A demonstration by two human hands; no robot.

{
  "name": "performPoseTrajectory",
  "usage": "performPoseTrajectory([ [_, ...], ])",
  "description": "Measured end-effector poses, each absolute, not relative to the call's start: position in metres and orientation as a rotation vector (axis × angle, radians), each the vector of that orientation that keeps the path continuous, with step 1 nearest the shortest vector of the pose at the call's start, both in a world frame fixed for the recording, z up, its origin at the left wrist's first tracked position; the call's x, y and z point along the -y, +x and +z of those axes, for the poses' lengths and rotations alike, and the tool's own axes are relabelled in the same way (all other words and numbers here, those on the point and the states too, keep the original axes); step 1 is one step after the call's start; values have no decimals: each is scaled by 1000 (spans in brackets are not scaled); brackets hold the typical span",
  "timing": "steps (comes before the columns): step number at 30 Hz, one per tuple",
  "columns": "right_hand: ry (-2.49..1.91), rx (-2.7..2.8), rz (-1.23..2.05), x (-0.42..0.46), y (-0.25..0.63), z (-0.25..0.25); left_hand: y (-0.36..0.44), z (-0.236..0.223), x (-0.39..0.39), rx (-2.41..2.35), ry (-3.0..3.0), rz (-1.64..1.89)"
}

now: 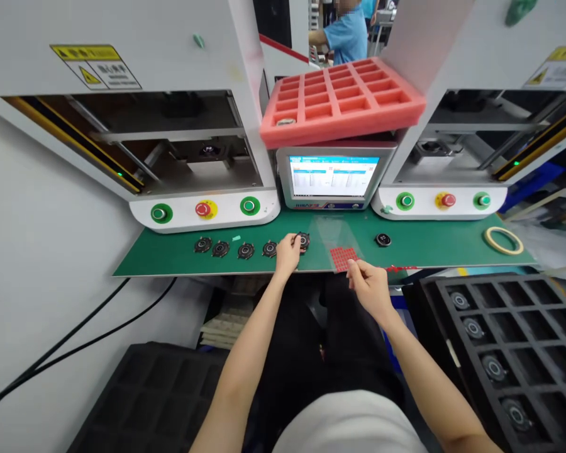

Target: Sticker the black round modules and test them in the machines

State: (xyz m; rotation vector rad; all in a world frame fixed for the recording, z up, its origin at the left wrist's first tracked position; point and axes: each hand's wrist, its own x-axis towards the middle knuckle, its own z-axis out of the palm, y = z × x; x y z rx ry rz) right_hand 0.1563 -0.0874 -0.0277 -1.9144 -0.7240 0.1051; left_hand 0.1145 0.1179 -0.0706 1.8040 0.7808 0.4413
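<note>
My left hand (288, 253) has its fingers closed on the edge of a round black watch case (304, 241) lying on the green tabletop. To its left, several similar watch cases (246, 251) lie in a row. A clear plastic sheet with small red stickers (343, 258) rests on the tabletop, its lower edge at the table's front. At that sheet's lower right corner, my right hand (368, 288) pinches with thumb and forefinger; the fingertips hide what exactly lies between them. Farther right sits another round watch case (383, 240), apart from both hands.
Two white press machines with buttons (206, 209) flank a monitor (331, 179), with a pink foam tray (339, 100) on top. A tape roll (503, 241) lies at the right. Black trays (500, 327) stand lower right, with several watch parts. A person (349, 34) is behind.
</note>
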Motion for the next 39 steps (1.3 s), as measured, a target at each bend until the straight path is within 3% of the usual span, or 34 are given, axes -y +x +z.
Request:
performPoseTrajectory([
  [10, -1408, 667, 175, 108, 103, -15, 11, -36, 13, -532, 1036, 629],
  [22, -1242, 796, 142, 143, 78, 3, -21, -11, 45, -376, 1564, 937],
  [39, -1222, 995, 293, 160, 90, 8, -25, -2, 39, -134, 1711, 852],
])
